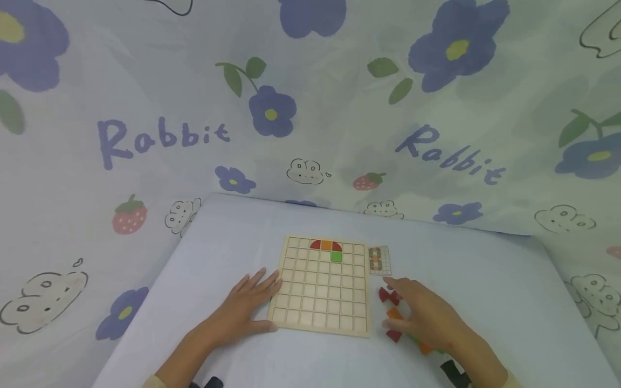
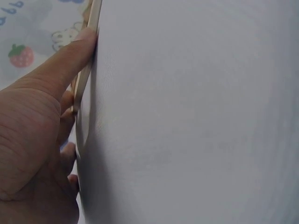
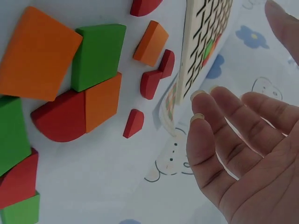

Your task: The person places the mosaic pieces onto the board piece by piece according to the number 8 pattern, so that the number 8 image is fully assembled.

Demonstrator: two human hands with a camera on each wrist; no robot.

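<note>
A wooden grid board [image 1: 320, 291] lies on the white table. In its top rows sit an orange square block [image 1: 326, 245] between two red quarter-round blocks [image 1: 315, 245], and a green square block [image 1: 337, 257] below the right one. My left hand [image 1: 247, 302] rests at the board's left edge, fingers spread, with fingertips and thumb at the rim. Over loose blocks right of the board hovers my right hand [image 1: 427, 315], fingers extended and thumb apart. Its palm shows nothing held in the right wrist view. Under and beside it are red blocks [image 1: 388, 295] and an orange block [image 1: 394, 312].
A small pattern card [image 1: 386, 260] lies by the board's upper right edge. The right wrist view shows more loose blocks, among them a large orange square [image 3: 39, 53], a green square [image 3: 99, 56] and a red quarter-round [image 3: 60, 116]. A printed cloth [image 1: 310, 108] hangs behind the table.
</note>
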